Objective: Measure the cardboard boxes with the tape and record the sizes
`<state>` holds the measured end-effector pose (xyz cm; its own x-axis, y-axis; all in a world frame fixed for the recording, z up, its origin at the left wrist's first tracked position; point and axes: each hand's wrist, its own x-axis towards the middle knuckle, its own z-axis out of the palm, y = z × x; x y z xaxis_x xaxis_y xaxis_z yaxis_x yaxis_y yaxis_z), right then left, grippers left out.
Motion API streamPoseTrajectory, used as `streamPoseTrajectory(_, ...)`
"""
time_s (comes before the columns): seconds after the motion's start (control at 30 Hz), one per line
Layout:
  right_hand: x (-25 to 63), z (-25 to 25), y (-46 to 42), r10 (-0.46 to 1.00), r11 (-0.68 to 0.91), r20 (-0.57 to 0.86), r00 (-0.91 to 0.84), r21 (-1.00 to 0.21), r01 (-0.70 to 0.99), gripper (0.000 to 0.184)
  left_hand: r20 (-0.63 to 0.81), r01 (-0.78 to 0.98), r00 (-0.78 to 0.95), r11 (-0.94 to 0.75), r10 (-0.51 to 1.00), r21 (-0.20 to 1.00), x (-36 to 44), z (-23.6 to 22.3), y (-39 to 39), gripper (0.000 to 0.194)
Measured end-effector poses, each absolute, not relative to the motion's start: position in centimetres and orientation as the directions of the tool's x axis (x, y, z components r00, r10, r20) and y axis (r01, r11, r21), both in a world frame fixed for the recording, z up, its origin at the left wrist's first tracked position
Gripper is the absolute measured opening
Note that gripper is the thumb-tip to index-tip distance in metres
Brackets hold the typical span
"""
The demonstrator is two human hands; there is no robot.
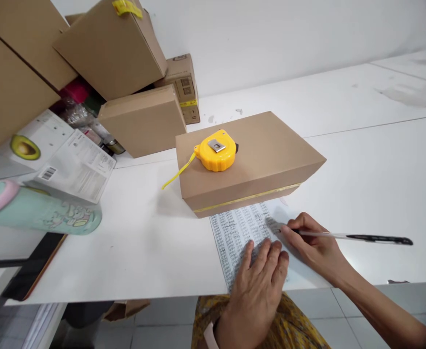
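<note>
My right hand [314,249] grips a pen [365,238] with a clear barrel and black grip, its tip at the sheet of paper [222,252]. Columns of small printed or written text cover that sheet. Flat on the paper's lower part lies my left hand [261,278], fingers stretched out and holding nothing. Just beyond both hands sits a closed cardboard box [271,145] with a yellow tape strip along its side, over the sheet's far edge. On top of the box rests a yellow tape measure [218,151] with a metal clip and a yellow wrist strap.
Several cardboard boxes [143,118] are piled at the back left against the wall. A white box with an avocado picture [85,165] and a mint-green bottle [45,208] stand at the left. The white table's front edge [125,296] runs close below my hands.
</note>
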<state>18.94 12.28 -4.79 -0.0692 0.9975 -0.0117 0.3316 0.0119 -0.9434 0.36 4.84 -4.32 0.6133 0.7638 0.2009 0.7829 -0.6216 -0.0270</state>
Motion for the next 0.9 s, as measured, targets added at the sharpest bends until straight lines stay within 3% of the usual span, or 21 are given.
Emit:
streamPoseTrajectory(0.17,18.95,-4.96,12.06,0.995,0.090,0.065,-0.071,-0.890,0.448,0.035,0.208,0.778,0.617,-0.628,0.759,-0.015,0.13,-4.04,4.73,0.048)
streamPoseTrajectory(0.9,18.67,-4.70,12.37,0.989,0.135,0.078,-0.126,-0.831,0.540,0.032,0.181,0.764,0.635,-0.645,0.751,-0.001,-0.07,-3.75,4.73,0.052)
